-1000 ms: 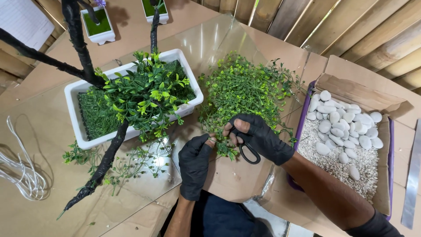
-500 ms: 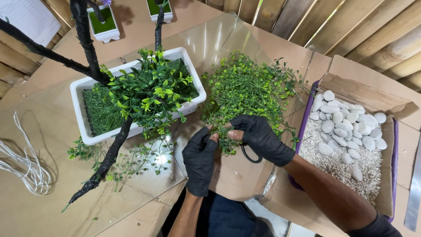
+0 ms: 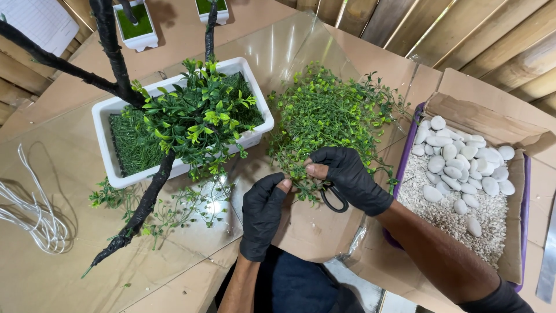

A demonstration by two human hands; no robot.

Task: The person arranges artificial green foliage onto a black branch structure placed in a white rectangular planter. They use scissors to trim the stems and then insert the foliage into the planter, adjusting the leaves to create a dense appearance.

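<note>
My left hand (image 3: 263, 211) wears a black glove with open fingertips and pinches a small sprig at the near edge of a pile of artificial green sprigs (image 3: 330, 113). My right hand (image 3: 347, 174), gloved the same way, holds black-handled scissors (image 3: 335, 198) against that same edge, thumb close to the left fingertips. The blades are hidden among the leaves. To the left stands a white rectangular planter (image 3: 185, 124) with fake grass and a dark artificial tree branch (image 3: 145, 197) carrying leafy green clusters (image 3: 202, 119).
A cardboard box (image 3: 509, 168) on the right holds white pebbles over fine gravel. Coiled white wire (image 3: 29, 211) lies at the left. Two small white pots (image 3: 136, 26) with green tops stand at the back. Loose green sprigs (image 3: 174, 208) lie under the planter.
Both hands have moved closer together at the near edge of the sprig pile. My left fingers now pinch a sprig where they were only reaching before.
</note>
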